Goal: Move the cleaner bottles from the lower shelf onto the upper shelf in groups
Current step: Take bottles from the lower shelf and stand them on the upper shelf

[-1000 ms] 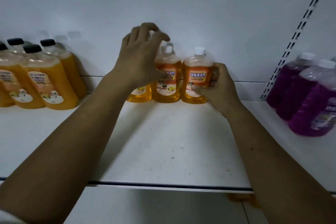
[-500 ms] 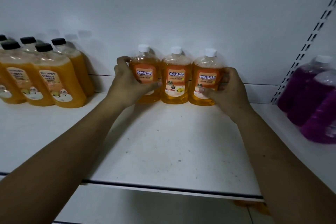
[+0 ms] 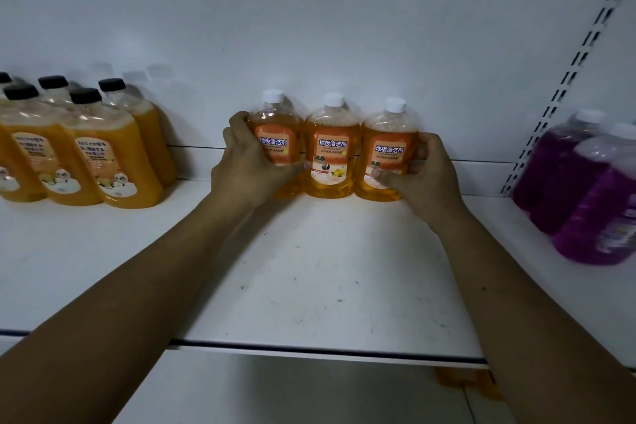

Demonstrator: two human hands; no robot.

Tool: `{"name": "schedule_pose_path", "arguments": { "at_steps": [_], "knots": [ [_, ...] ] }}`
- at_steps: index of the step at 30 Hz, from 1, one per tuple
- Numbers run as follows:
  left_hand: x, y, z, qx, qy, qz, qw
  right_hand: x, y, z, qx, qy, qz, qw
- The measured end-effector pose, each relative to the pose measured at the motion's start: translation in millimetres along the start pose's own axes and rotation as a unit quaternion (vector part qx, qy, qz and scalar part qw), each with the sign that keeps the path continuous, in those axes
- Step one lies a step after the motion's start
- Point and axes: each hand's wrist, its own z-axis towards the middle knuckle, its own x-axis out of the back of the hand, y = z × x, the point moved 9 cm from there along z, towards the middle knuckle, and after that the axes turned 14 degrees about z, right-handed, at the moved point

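Bottles (image 3: 332, 134) of orange cleaner, three of them with white caps, stand upright in a tight row at the far edge of a white shelf (image 3: 309, 279), their backs close to the white back panel (image 3: 309, 27). Neighbours in the row touch or nearly touch at their sides.

The left hand (image 3: 247, 165) is clamped on the left bottle (image 3: 275, 134). Its fingers curl round the bottle's left side, and the thumb lies across the lower part of the label, its tip reaching toward the middle bottle (image 3: 332, 179). The right hand (image 3: 425, 177) is clamped on the right bottle (image 3: 389, 134), with the fingers wrapped round its right side and the thumb pressed across the front, low on the label. The middle bottle sits between the two held ones. All three bases appear to rest on the shelf, though the hands hide part of the outer two. Both bare forearms reach in over the shelf's near edge.

At the far left of the same shelf stands a cluster of larger black-capped bottles (image 3: 103, 155) filled with orange liquid, well apart from the row. At the right, a group of purple bottles (image 3: 592, 200) with pale caps stands beside a slotted upright (image 3: 568, 79). Below the shelf's near edge, at the right, an orange shape (image 3: 461, 380) shows partly, too hidden to identify.
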Motion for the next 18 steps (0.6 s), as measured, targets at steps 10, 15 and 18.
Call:
{"name": "schedule_pose_path", "arguments": {
  "at_steps": [10,15,18],
  "knots": [
    [47.2,-20.2,-14.7,-0.025,-0.087,0.043,0.995,37.7,-32.9,-12.9,0.017,0.060,-0.062,0.996],
    [76.8,-5.6,-61.5,-0.122,-0.034,0.070,0.990,32.1,-63.0,-54.4,0.078,0.034,-0.137,0.987],
    [73.5,12.1,-90.3,-0.210,-0.036,0.058,0.975,20.5,-68.4,-93.9,0.110,0.003,-0.163,0.980]
  ]
}}
